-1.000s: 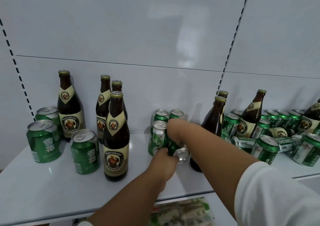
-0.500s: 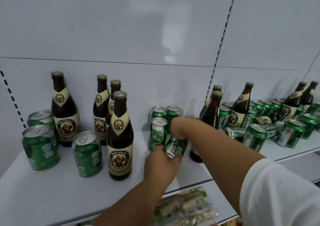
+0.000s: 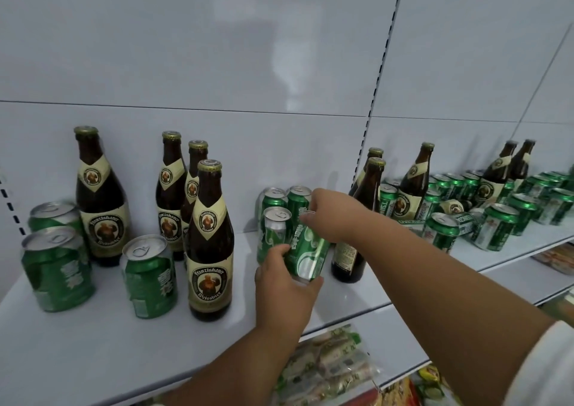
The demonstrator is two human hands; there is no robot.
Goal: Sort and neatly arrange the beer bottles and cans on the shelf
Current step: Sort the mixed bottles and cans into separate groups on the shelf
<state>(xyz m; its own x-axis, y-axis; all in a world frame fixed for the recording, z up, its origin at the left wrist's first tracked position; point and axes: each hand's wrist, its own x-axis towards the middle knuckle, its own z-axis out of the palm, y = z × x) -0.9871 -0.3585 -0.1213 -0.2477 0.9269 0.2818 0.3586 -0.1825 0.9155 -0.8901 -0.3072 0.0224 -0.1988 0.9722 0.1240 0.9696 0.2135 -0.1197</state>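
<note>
Both hands hold one tilted green can (image 3: 306, 255) above the white shelf (image 3: 93, 353). My left hand (image 3: 284, 290) grips its lower end and my right hand (image 3: 330, 216) grips its upper end. Just behind it stand three upright green cans (image 3: 276, 225). Several brown bottles (image 3: 209, 238) with cream labels stand left of the hands, and three wider green cans (image 3: 149, 278) sit among them. Another brown bottle (image 3: 357, 234) stands right beside the held can, partly hidden by my right forearm.
On the shelf's right section lies a jumble of green cans (image 3: 497, 228), some on their sides, with several brown bottles (image 3: 413, 185) among them. Packaged goods (image 3: 326, 365) fill the shelf below. The white back panel (image 3: 248, 64) closes the shelf behind.
The held can has turned from lying with its end toward me to a steeper tilt, lifted slightly between both hands. The view has shifted, showing more of the right section.
</note>
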